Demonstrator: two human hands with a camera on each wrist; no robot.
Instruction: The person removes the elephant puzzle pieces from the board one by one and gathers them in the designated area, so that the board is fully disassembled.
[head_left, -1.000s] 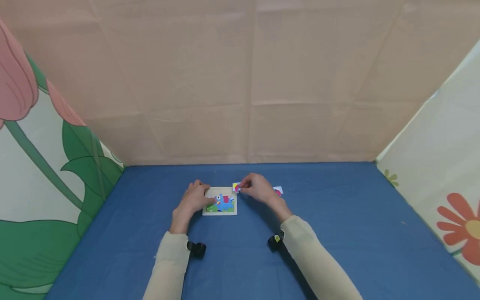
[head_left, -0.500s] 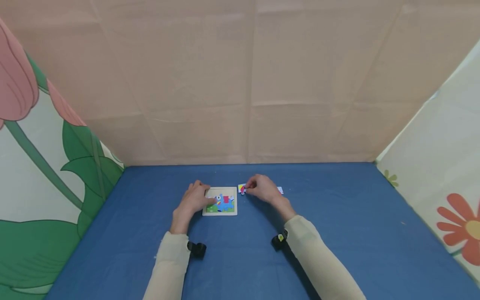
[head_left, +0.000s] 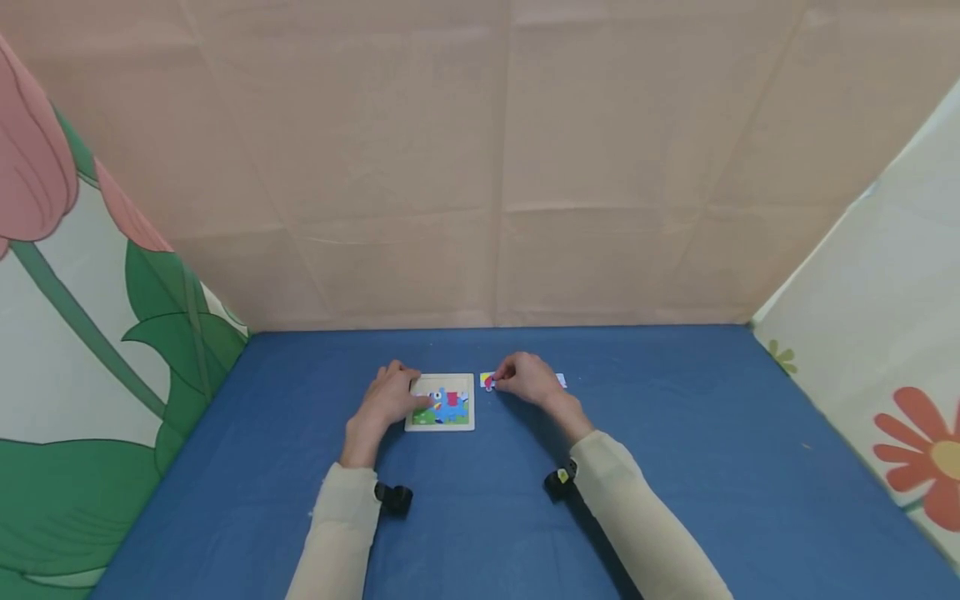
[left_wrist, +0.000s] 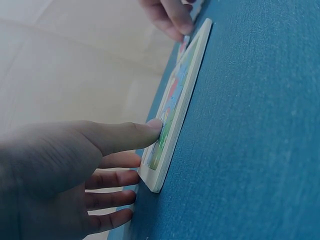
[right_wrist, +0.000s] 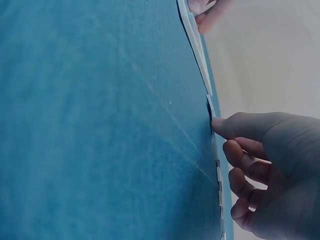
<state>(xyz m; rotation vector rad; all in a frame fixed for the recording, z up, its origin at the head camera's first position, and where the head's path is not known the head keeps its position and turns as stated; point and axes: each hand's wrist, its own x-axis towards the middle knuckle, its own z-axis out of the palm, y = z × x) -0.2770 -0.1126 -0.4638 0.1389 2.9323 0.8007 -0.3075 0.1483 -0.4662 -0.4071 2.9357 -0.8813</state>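
A small jigsaw puzzle board (head_left: pixel 441 427) with a pale wooden frame and a blue animal picture lies on the blue table. My left hand (head_left: pixel 385 398) is at its left side, the thumb (left_wrist: pixel 150 131) laid over the picture. The other fingers stretch out beside the frame's edge in the left wrist view. Just right of the board, my right hand (head_left: pixel 531 379) pinches a puzzle piece (head_left: pixel 486 381) of yellow and pink between thumb and index finger. The piece is low at the table, partly hidden by the fingertips, and its other fingers curl loosely.
More puzzle pieces (head_left: pixel 562 381) lie right of my right hand, mostly hidden behind it; several show edge-on (right_wrist: pixel 220 185) in the right wrist view. A beige wall sheet (head_left: pixel 495 208) rises behind the blue table (head_left: pixel 480 533). Flower-printed sheets stand at both sides.
My right hand has moved slightly right and down with the pinched puzzle piece, from over the board's top right corner to just beside the frame. My left hand has stayed in place.
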